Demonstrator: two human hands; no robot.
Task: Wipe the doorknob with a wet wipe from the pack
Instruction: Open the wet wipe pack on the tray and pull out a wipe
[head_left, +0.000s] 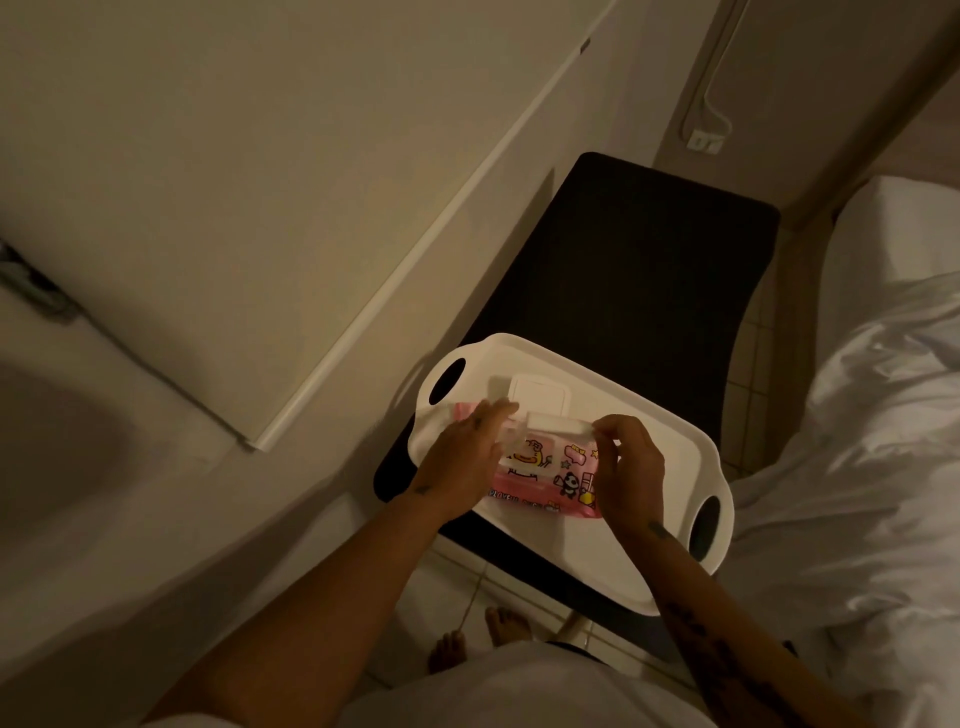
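A pink wet wipe pack (545, 475) with cartoon prints lies on a white tray (582, 551). Its white flip lid (540, 395) stands open at the far side. My left hand (462, 452) rests flat on the pack's left part and presses it down. My right hand (628, 462) pinches a white wipe (558, 423) at its right end; the wipe stretches out just above the pack's opening. No doorknob is in view.
The tray sits on a black seat (639, 260). A white door or panel (234, 208) leans along the left, with a grey fitting (31, 286) at the far left edge. White bedding (872, 415) fills the right. Tiled floor and bare feet (483, 639) are below.
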